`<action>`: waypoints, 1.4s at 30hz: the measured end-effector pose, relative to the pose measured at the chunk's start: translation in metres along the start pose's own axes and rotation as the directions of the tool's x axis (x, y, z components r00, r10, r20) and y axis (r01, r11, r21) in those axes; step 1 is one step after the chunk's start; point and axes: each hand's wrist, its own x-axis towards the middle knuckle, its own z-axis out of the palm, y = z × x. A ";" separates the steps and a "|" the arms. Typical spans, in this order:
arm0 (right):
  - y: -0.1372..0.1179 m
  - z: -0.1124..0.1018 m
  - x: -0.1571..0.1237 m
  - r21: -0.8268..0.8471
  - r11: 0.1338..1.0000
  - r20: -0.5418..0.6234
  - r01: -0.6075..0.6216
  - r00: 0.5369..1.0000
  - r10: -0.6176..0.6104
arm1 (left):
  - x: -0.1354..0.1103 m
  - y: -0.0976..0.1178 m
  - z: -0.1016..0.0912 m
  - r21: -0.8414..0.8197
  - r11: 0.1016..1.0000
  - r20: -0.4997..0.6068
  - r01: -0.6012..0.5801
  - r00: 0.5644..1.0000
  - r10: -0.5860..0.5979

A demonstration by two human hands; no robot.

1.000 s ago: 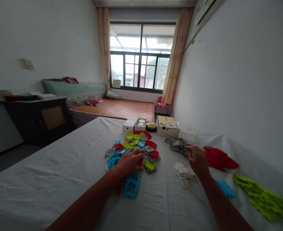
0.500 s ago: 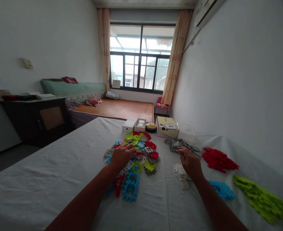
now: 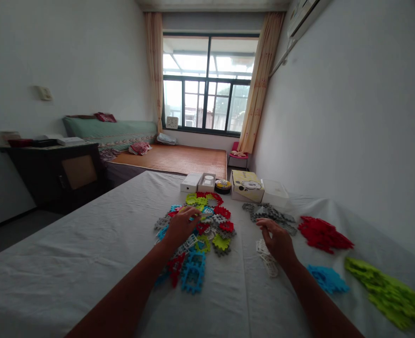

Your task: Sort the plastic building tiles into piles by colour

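Note:
My left hand (image 3: 182, 227) is over a mixed heap of toothed plastic building pieces in red, blue, lime, grey and white. Its thumb and fingers are closed on what looks like a thin grey building piece (image 3: 206, 216), partly hidden by the fingertips. My right hand (image 3: 277, 239) hovers with loosely bent fingers apart, and nothing shows in them. It is between a pile of grey pieces (image 3: 269, 212) just behind it and a small pile of white pieces (image 3: 265, 259) below its fingers. Blue pieces (image 3: 193, 271) stick out from the near side of the heap.
Sorted red pieces (image 3: 323, 234), blue pieces (image 3: 327, 279) and lime pieces (image 3: 387, 291) lie to the right. Along the table's far edge stand white boxes (image 3: 191, 182), a round black-and-yellow tin (image 3: 223, 186), a yellow box (image 3: 246, 186) and a clear container (image 3: 275, 193).
My right hand has drawn back slightly from the grey pile. My left hand has lifted a little, with a grey piece now showing at its fingertips. The view has shifted slightly.

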 end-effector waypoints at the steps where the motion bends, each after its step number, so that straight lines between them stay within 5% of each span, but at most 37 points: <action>1: 0.000 0.000 0.000 -0.003 1.000 -0.002 -0.003 1.000 0.003 | 0.000 0.000 -0.001 0.033 0.999 -0.007 0.015 1.000 -0.014; 6: 0.001 -0.001 0.000 -0.011 1.000 0.003 -0.014 1.000 0.014 | 0.001 0.008 -0.013 0.188 0.981 0.022 0.044 0.999 -0.049; 11: -0.003 0.000 -0.001 0.004 1.000 0.023 -0.009 1.000 0.009 | -0.004 0.011 -0.012 0.137 0.964 0.279 -0.228 0.943 0.183; 19: -0.010 0.002 -0.001 0.059 0.998 0.048 0.024 0.999 -0.026 | -0.005 0.005 -0.002 0.185 0.946 0.261 -0.267 0.941 0.214; 23: -0.033 0.004 -0.002 0.159 0.987 0.131 0.006 0.991 -0.028 | -0.004 0.022 -0.008 0.007 0.970 0.211 -0.245 0.948 0.238; 28: -0.075 0.011 -0.008 0.337 0.938 0.307 0.082 0.932 -0.192 | -0.010 0.043 0.003 -0.271 0.929 0.227 -0.251 0.922 0.315; 32: -0.090 0.014 -0.008 0.364 0.925 0.305 0.113 0.924 -0.233 | -0.013 0.043 0.014 -0.362 0.908 0.218 -0.212 0.927 0.304; 36: -0.057 -0.005 0.010 0.234 0.970 0.203 0.072 0.972 -0.121 | -0.011 0.032 0.018 -0.354 0.922 0.203 -0.160 0.949 0.243; 39: 0.008 -0.040 0.028 0.076 0.993 0.086 -0.086 0.993 0.080 | -0.009 0.024 0.019 -0.321 0.932 0.191 -0.171 0.952 0.241; 42: 0.090 -0.090 0.034 -0.094 0.937 -0.052 -0.337 0.941 0.333 | -0.009 0.022 0.019 -0.285 0.936 0.182 -0.207 0.947 0.264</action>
